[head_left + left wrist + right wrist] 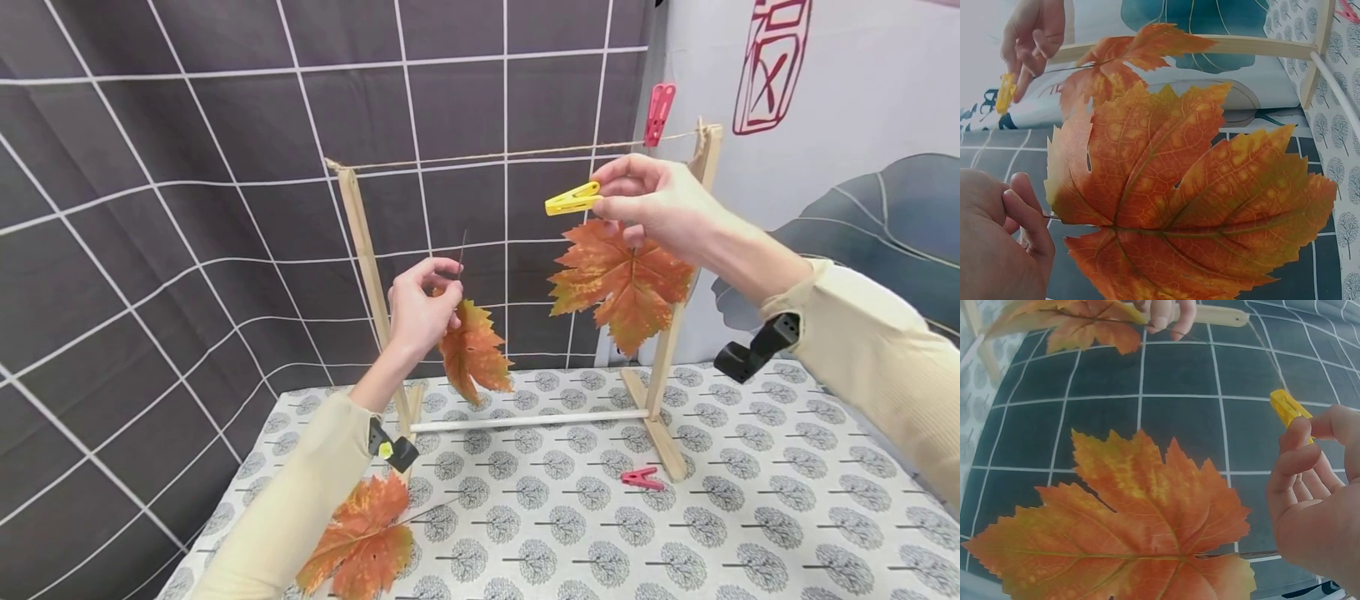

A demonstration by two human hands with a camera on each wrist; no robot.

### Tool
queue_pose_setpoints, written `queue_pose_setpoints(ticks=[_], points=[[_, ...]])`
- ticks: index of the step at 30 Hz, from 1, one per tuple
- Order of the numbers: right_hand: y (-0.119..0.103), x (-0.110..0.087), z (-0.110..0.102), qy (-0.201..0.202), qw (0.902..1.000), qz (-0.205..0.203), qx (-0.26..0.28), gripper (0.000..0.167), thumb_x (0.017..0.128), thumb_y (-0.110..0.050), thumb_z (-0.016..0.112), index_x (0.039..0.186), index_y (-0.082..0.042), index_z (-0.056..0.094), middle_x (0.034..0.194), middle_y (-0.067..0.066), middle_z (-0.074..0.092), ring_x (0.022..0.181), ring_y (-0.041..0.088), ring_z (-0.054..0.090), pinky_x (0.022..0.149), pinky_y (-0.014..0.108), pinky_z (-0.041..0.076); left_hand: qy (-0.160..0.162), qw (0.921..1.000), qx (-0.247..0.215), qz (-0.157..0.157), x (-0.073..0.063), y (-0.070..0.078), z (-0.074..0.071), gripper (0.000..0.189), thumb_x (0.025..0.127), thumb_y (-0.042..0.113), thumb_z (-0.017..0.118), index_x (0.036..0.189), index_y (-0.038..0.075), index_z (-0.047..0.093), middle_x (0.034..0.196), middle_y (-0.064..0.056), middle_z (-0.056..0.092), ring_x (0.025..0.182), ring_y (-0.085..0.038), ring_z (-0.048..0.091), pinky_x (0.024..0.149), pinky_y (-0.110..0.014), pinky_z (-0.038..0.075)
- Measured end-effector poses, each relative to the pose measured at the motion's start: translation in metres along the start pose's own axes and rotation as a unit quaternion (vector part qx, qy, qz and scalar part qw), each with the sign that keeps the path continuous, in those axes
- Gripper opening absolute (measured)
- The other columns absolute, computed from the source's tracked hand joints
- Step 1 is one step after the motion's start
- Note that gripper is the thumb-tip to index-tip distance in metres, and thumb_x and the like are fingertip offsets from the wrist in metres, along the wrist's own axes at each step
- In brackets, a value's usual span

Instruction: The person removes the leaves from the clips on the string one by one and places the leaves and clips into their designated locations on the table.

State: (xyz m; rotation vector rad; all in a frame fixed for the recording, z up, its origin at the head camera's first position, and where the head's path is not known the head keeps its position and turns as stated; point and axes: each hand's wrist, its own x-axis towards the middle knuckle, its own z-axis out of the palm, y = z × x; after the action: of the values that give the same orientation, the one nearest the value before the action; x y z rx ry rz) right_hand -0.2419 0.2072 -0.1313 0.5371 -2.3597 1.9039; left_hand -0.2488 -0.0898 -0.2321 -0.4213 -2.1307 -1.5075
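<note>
My left hand (423, 304) pinches the thin stem of an orange maple leaf (474, 350), which hangs below the fingers; its veined face (1197, 200) fills the left wrist view. Between thumb and fingertips, my right hand (660, 200) holds a yellow clothespin (572, 200), a little below the twine (480, 156). Behind and under that hand, a second maple leaf (626, 283) hangs from the twine's right part, where a pink clothespin (659, 115) grips the line. In the right wrist view the yellow clothespin (1288, 409) points up and left.
A wooden frame stands on the tree-print tablecloth (570, 533), with a left post (360, 242), a right post (663, 358) and a white bottom rod (525, 422). Another pink clothespin (642, 477) lies near the right foot. A third maple leaf (360, 542) lies at the front left.
</note>
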Motion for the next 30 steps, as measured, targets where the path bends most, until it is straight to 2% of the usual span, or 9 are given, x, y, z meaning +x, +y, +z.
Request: queue_pose_setpoints(ticks=[3,9,18,22,30], points=[[0.003,-0.003,0.000,0.000,1.0000,0.001,-0.009,0.027,0.096,-0.011,0.068,0.120,-0.010,0.056,0.106,0.002,0.072,0.068,0.016,0.057,0.050,0.021,0.045,-0.002,1.0000,-0.008,-0.001,-0.002,-0.002,-0.002,0.024,0.087,-0.002,0.062,0.107,0.006,0.071,0.080,-0.014,0.070,0.040,-0.012,0.056,0.036,-0.020,0.043],[0.010,-0.009,0.000,-0.006,0.9999,0.000,0.010,0.025,0.096,-0.007,0.066,0.119,-0.009,0.056,0.105,0.002,0.071,0.066,0.015,0.055,0.049,0.020,0.043,-0.009,0.9997,-0.021,-0.007,-0.006,-0.008,-0.006,0.025,0.085,-0.006,0.061,0.106,0.004,0.071,0.079,-0.014,0.067,0.039,-0.012,0.054,0.037,-0.020,0.043],[0.022,-0.016,-0.003,0.000,0.9997,-0.007,-0.023,0.024,0.096,-0.010,0.066,0.119,-0.012,0.057,0.106,-0.003,0.072,0.079,0.016,0.063,0.055,0.024,0.049,-0.027,0.9987,-0.040,-0.019,-0.013,-0.014,-0.011,0.025,0.086,-0.008,0.060,0.107,0.001,0.070,0.081,-0.016,0.065,0.038,-0.015,0.053,0.038,-0.021,0.045],[0.025,-0.019,-0.002,-0.005,1.0000,-0.004,-0.001,0.025,0.096,-0.008,0.066,0.119,-0.009,0.056,0.106,0.000,0.071,0.071,0.015,0.058,0.052,0.021,0.046,-0.032,0.9985,-0.039,-0.022,-0.017,-0.016,-0.013,0.026,0.085,-0.009,0.060,0.108,0.000,0.069,0.081,-0.017,0.065,0.039,-0.015,0.053,0.038,-0.021,0.045],[0.032,-0.025,-0.001,-0.009,0.9985,0.012,0.052,0.027,0.095,-0.005,0.067,0.119,-0.007,0.055,0.104,0.005,0.069,0.064,0.015,0.053,0.048,0.020,0.040,-0.026,0.9995,0.015,-0.009,-0.023,-0.021,-0.016,0.026,0.086,-0.006,0.061,0.108,0.004,0.071,0.079,-0.012,0.067,0.039,-0.013,0.054,0.038,-0.021,0.045]])
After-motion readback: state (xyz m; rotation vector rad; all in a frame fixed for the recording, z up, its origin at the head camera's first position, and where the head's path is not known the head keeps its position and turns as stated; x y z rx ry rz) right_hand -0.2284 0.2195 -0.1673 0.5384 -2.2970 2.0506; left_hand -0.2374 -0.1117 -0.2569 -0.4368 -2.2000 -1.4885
